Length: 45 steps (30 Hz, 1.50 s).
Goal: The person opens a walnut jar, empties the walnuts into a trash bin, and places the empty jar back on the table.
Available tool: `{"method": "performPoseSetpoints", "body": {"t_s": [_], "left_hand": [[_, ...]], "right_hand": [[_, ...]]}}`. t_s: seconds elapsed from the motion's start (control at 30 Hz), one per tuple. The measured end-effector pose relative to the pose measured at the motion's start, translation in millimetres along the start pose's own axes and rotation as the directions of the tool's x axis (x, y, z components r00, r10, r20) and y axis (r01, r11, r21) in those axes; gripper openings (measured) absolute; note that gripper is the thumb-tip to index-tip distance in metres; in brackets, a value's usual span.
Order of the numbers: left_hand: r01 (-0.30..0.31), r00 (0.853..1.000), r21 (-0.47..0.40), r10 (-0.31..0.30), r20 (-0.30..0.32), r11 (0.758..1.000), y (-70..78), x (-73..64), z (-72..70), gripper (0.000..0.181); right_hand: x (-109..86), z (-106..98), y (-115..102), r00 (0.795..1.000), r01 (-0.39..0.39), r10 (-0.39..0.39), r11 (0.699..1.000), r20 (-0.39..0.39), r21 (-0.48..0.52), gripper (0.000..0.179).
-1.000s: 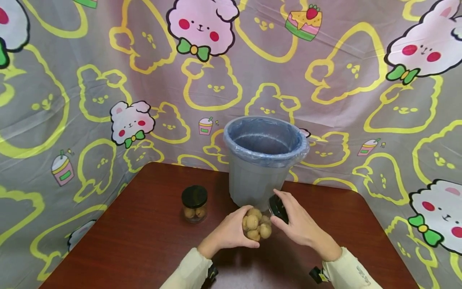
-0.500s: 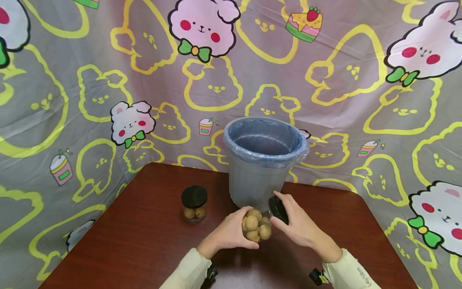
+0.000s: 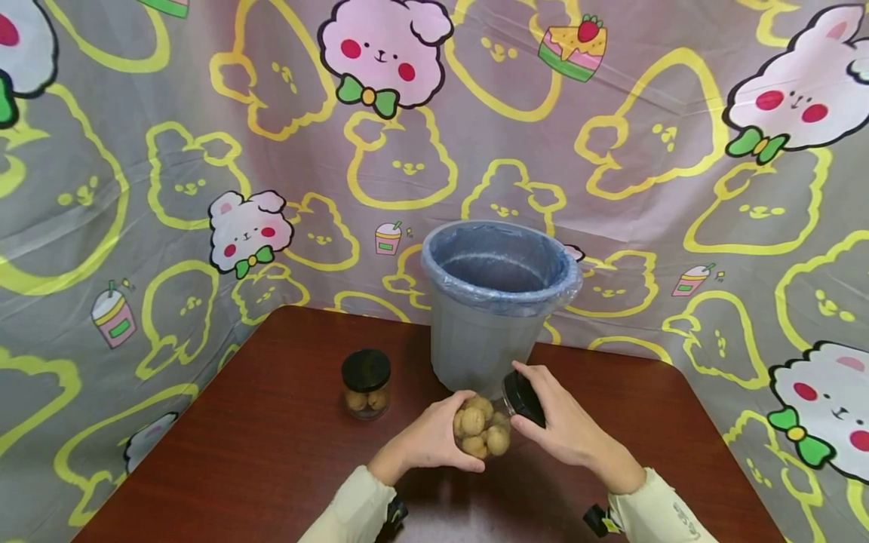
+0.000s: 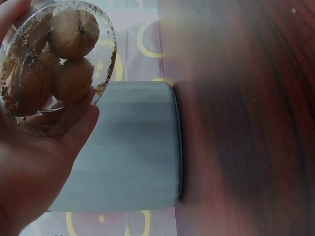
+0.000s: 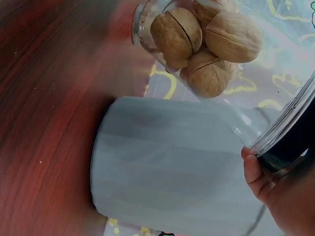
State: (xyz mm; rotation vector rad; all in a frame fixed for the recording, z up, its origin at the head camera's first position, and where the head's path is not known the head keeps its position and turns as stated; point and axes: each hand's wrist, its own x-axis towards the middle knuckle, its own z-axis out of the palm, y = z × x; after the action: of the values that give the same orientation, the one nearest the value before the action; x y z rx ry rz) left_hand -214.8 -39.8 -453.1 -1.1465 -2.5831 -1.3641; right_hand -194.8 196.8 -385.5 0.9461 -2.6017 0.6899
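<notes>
My left hand [image 3: 434, 436] holds the bottom end of a clear jar [image 5: 241, 110], its thumb and fingers curled round it. Several walnuts [image 3: 477, 426] lie in that end, as the jar is tilted nearly onto its side above the table. The left wrist view looks at the round base [image 4: 106, 54] with brown crumbs inside. At the other end my right hand [image 3: 569, 418] grips the black lid [image 3: 526, 398], which sits at the jar's mouth. Part of the jar wall is hidden behind my left hand.
A second jar [image 3: 366, 385] with a black lid and some walnuts stands upright on the brown table [image 3: 271, 437], to the left. Directly behind my hands is a grey bin [image 3: 475, 339] with a blue liner [image 3: 434, 275]. A patterned cloth [image 3: 407, 136] hangs behind the table.
Both hands keep their hold on the jar and lid. The jar's walnut end has shifted very slightly left with my left hand; little else differs.
</notes>
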Motion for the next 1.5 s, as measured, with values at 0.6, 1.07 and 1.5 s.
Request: {"method": "performPoseSetpoints", "body": {"t_s": [0.6, 1.07, 1.5], "left_hand": [[0.001, 1.000, -0.020, -0.001, 0.008, 1.000, -2.2, 0.3, -0.4, 0.089], [0.040, 0.999, -0.037, -0.039, 0.010, 0.999, -2.9, -1.8, 0.0, 0.087], [0.066, 0.996, -0.048, -0.068, -0.055, 0.997, -6.8, -5.6, -2.5, 0.091]], "right_hand": [[0.4, 0, 4, 0.998, 0.055, -0.054, 0.998, -0.044, 0.013, 0.074], [1.2, -1, 5, 0.999, 0.046, -0.046, 0.999, -0.013, -0.010, 0.076], [-4.0, -5, 13, 0.999, -0.040, 0.040, 0.999, -0.020, -0.027, 0.073]]}}
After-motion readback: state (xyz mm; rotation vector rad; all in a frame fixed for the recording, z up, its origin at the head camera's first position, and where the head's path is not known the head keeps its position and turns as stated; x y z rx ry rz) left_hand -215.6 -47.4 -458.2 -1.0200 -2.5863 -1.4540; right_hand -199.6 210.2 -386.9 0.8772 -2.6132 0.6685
